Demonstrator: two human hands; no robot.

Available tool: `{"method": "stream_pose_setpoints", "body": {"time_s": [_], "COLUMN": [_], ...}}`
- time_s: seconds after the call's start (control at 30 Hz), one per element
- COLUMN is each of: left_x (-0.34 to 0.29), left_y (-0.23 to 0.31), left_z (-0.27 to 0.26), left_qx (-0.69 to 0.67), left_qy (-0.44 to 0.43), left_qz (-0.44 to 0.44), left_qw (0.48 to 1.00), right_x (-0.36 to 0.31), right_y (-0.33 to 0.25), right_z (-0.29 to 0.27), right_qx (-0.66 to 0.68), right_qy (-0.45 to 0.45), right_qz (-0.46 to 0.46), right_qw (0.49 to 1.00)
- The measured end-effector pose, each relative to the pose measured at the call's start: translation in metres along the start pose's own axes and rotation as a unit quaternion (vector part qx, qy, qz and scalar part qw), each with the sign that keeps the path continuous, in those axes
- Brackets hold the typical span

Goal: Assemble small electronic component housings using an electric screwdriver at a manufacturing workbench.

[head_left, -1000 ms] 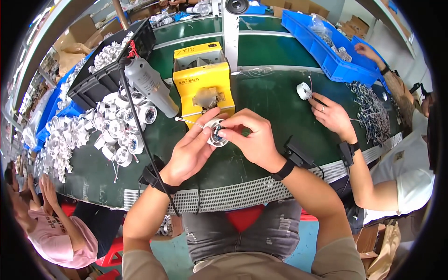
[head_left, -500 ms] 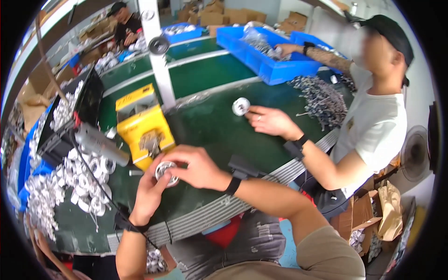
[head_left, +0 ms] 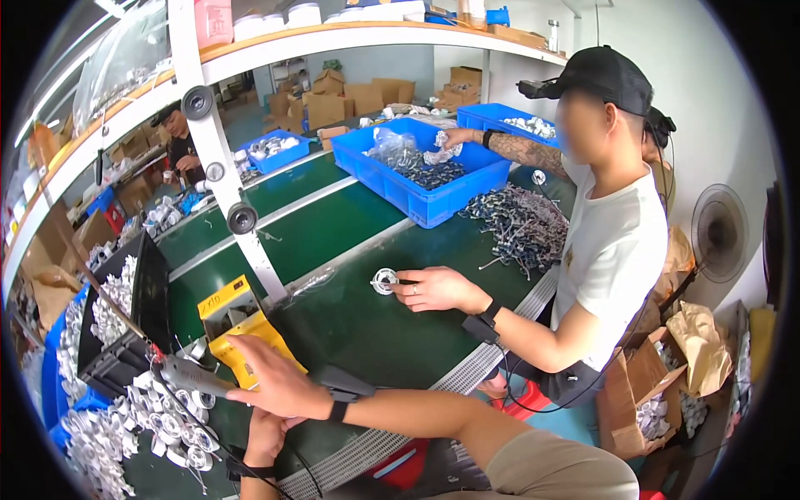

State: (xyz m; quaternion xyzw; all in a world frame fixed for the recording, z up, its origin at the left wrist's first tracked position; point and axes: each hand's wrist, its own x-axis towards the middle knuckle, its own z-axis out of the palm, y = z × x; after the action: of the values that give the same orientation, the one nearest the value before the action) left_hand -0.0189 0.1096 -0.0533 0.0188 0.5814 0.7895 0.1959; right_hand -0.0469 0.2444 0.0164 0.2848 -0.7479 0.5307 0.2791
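Above the green tabletop (head_left: 350, 333), as the head view shows it, the yellow machine (head_left: 218, 300) bears hand-drawn dark marks on its upper panel. White jars (head_left: 304, 15) stand on the high shelf (head_left: 375, 33); any print on them is too small to make out.

The worker's right hand (head_left: 279, 382) spreads open in front of the machine, fingers and thumb apart, its thumb side at the end of the grey corded tool (head_left: 196, 377); whether they touch cannot be told. The left hand (head_left: 265, 437) sits just below, partly covered by the right, so its grip cannot be told.

Along the near side, a perforated pale strip (head_left: 375, 446) marks the table's edge. A broad stretch of green surface shows between the machine and a co-worker's hand (head_left: 437, 289), which holds a white ring-shaped part (head_left: 384, 281). On the left, the black crate (head_left: 152, 292) and a heap of white round fittings (head_left: 171, 421) bound the space; at the far side, the blue bin (head_left: 442, 200) and a pile of wired parts (head_left: 521, 225) do so.

Half a second ago both hands were together on a white fitting; now the right has moved toward the tool, and the fitting is hidden from sight. The view has also tilted up, bringing in the shelf.
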Motion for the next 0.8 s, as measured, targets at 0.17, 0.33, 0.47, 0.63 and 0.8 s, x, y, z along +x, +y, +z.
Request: {"method": "stream_pose_setpoints", "body": {"time_s": [0.17,0.33,0.47,0.63,0.8], "left_x": [0.012,0.004,0.028,-0.004,0.01], "left_y": [-0.024,-0.037,-0.119,-0.008,-0.002], "left_z": [-0.024,-0.039,-0.173,-0.012,0.004], "left_qx": [0.009,-0.012,0.064,-0.042,-0.083], "left_qy": [0.036,0.096,0.062,0.03,0.004], "left_qz": [-0.022,-0.007,-0.097,-0.004,-0.056], "left_qw": [0.999,0.995,0.991,0.999,0.995], "right_x": [0.011,0.004,0.013,0.029,0.044], "right_y": [0.007,-0.001,-0.02,0.01,0.021], "right_z": [0.051,0.074,0.049,0.032,-0.012], "right_qx": [0.031,0.156,0.24,0.058,0.236], "right_qy": [-0.065,-0.07,0.066,0.192,0.137], "right_qz": [0.052,0.093,0.078,0.006,0.046], "right_qw": [0.996,0.981,0.965,0.98,0.961]}}
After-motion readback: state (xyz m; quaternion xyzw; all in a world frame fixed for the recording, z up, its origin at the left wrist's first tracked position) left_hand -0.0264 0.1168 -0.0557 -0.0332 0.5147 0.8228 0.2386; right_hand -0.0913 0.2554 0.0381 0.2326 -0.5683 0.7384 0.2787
